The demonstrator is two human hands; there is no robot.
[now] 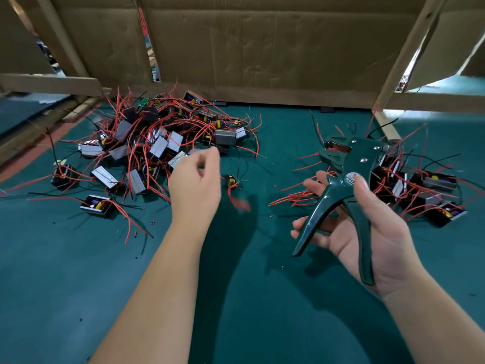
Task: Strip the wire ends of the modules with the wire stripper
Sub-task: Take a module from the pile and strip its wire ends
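Wire stripper (341, 187): dark green, right of centre in the frame, held above the counter with its head pointing to the upper left; handles spread apart.
Right hand (378, 232): palm up, gripping the tool. Rear handle lies across the palm, thumb pressed on the body near the pivot, fingers reaching under the front handle.
Left hand (195, 185): centre of the frame, well apart from the tool, stretched toward the larger pile. Fingers loosely curled and motion-blurred; nothing visible in them.
Single module (232, 181): small black box with a red lead, just right of the left hand, between the two hands; the lead is blurred. Cannot tell whether it rests on the counter.
Left pile (147, 143): many black and silver modules tangled with red and black wires, upper left of centre, just beyond the left hand.
Right pile (420, 190): smaller heap of the same modules, behind the right hand.
Counter (78, 285): dark green surface, with small red and dark bits (135, 234) scattered on it.
Surroundings: creased cardboard sheet (262, 43) standing along the far edge; pale wooden frame (404, 61) at the upper right and upper left.
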